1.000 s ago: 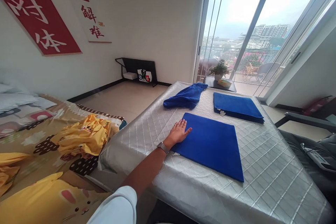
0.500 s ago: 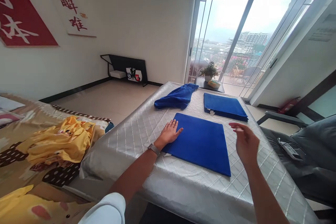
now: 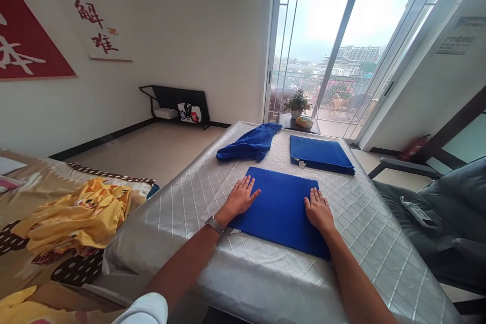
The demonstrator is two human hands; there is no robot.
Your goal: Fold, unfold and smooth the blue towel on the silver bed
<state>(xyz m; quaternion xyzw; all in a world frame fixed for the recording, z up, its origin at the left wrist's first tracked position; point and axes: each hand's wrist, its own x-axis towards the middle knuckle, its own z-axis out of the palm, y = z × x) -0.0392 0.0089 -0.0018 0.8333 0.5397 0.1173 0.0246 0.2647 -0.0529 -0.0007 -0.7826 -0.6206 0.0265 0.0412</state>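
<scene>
A folded blue towel [image 3: 280, 208] lies flat on the silver quilted table [image 3: 379, 243] in front of me. My left hand [image 3: 240, 196] rests flat on the towel's left edge, fingers spread, a watch on the wrist. My right hand [image 3: 318, 208] lies flat on the towel's right side, fingers stretched out. Neither hand holds anything. Farther back a second folded blue towel [image 3: 320, 153] lies at the right, and a crumpled blue towel [image 3: 248, 143] lies at the left.
A bed [image 3: 41, 197] with a patterned cover and a heap of yellow cloth [image 3: 78, 215] stands to the left. A dark chair [image 3: 440, 217] is at the right. Beyond the table are a potted plant [image 3: 296, 103] and glass balcony doors [image 3: 341, 45].
My right hand came into view and dropped flat onto the near towel's right side. The view swung slightly right. My left hand stayed on the towel's left edge.
</scene>
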